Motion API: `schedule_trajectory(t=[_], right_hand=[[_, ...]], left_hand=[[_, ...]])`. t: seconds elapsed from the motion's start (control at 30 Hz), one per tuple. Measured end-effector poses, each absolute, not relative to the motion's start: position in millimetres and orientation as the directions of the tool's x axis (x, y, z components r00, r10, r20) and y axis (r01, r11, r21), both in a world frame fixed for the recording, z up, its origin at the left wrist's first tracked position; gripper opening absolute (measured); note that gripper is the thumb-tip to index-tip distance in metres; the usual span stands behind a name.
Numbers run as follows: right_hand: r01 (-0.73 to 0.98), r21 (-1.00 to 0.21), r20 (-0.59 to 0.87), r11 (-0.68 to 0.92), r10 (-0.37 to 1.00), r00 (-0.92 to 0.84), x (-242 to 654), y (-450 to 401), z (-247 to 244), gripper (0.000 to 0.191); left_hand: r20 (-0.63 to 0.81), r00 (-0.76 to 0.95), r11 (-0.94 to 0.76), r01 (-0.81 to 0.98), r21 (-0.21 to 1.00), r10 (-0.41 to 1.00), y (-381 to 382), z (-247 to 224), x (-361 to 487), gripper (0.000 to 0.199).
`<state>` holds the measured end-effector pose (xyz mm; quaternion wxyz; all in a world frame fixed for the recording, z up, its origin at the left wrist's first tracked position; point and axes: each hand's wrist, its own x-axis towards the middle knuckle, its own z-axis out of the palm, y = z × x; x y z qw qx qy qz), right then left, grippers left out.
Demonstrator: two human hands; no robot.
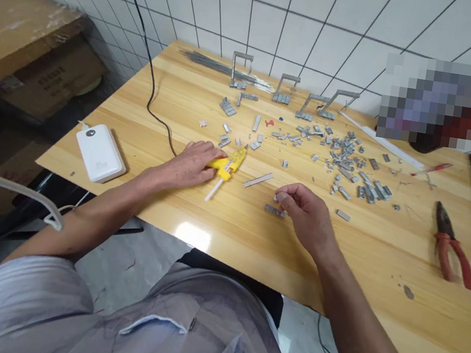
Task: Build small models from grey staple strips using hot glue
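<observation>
My left hand (195, 164) is closed round the handle of a yellow glue gun (234, 163), which lies on its side on the wooden table with a white glue stick (214, 190) poking out of its back. Pinched between the thumb and fingers of my right hand (303, 213) is a small grey piece (276, 197). Just below those fingertips a short grey block (275, 211) rests on the table. A thin grey strip (258, 180) lies between my two hands.
Loose grey pieces (347, 152) are scattered at the back right. Several small grey frames (281, 96) stand near the tiled wall, beside thin metal rods (225, 70). Red-handled pliers (448, 247) lie at right, a white power bank (101, 153) at left. A black cable (152, 81) crosses the table.
</observation>
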<state>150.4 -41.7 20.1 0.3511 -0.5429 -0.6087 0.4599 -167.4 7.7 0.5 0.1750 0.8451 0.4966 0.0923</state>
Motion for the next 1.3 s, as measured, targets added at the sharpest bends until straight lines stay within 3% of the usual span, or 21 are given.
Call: schedule_trajectory(t=[0.13,0.27,0.43,0.6,0.73,0.9,1.3], right_hand=[[0.499,-0.864,-0.025,0.063,0.986,-0.168,150.7,-45.6,21.2,0.018],[0.522,-0.850,0.002,0.073,0.991,-0.136,152.0,-51.4,20.9,0.015],[0.334,-0.941,-0.094,-0.055,0.991,-0.100,156.6,-63.6,14.7,0.020],[0.132,-0.972,-0.208,-0.194,0.973,-0.099,155.9,-78.2,12.9,0.025],[-0.104,-0.934,-0.331,-0.342,0.938,-0.105,146.1,-93.4,17.7,0.028],[-0.336,-0.836,-0.409,-0.433,0.901,-0.143,130.8,-111.7,19.4,0.028],[-0.370,-0.803,-0.441,-0.468,0.883,-0.160,119.9,-120.6,-0.4,0.031]], left_hand=[[-0.004,0.480,-0.439,0.806,0.396,0.877,6.9,-4.6,-169.9,0.049],[0.013,0.461,-0.432,0.822,0.371,0.888,4.0,-4.0,-172.6,0.053],[0.148,0.391,-0.418,0.831,0.367,0.908,-8.6,14.3,-168.0,0.050],[0.266,0.452,-0.520,0.659,0.543,0.852,-41.2,36.1,-132.9,0.029],[0.354,0.518,-0.612,0.503,0.610,0.779,-68.6,32.0,-90.9,0.032],[0.397,0.438,-0.570,0.401,0.717,0.807,-85.5,15.0,-59.7,0.039],[0.400,0.471,-0.563,0.278,0.778,0.786,-86.3,7.2,-58.8,0.013]])
